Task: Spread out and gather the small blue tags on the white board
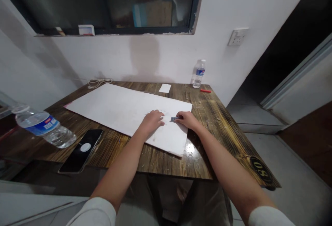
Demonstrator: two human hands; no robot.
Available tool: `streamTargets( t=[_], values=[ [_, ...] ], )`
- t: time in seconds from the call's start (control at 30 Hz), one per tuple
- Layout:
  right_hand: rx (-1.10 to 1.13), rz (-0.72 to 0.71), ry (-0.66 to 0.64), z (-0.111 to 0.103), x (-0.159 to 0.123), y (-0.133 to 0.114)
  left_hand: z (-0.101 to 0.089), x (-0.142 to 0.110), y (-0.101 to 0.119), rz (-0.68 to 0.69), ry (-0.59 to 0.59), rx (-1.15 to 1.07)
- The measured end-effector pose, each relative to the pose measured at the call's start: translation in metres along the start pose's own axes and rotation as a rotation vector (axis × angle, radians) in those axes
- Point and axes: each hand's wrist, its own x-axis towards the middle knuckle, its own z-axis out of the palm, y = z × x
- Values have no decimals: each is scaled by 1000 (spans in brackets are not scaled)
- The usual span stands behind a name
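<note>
A large white board [116, 101] lies slanted across the wooden table. My left hand [152, 121] rests on it near its right part, fingers bent a little and apart, pressing on the white surface. A small white piece [167, 118], perhaps paper, appears by its fingertips, but its outline is hard to make out. To the right, my right hand [187, 119] pinches a small dark blue piece with pale markings [173, 119] between thumb and fingers, low against the board. The fingers cover part of that piece, so its kind does not show.
A water bottle [43, 125] and a black phone [83, 150] are at the left. Along the back are a coiled white cable [98, 82], a white card [165, 88], another bottle [199, 74] and a red pen-like stick [205, 91]. The wooden table [223, 132] ends at the right.
</note>
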Motion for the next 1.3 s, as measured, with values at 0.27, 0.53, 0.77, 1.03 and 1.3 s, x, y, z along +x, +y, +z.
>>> streamTargets(
  t=[0.27,0.53,0.77,1.03,1.3],
  values=[
    [-1,-27,2,2,1,2,-8,0,-1,160,-107,73],
    [-3,-38,-5,1,1,2,-2,4,3,181,-68,171],
    [-8,-29,-1,3,1,2,-7,2,1,212,-106,151],
    [-4,-37,-8,5,2,3,4,4,1,204,-45,201],
    [25,-73,131,7,4,2,3,1,-1,188,3,135]
  ],
)
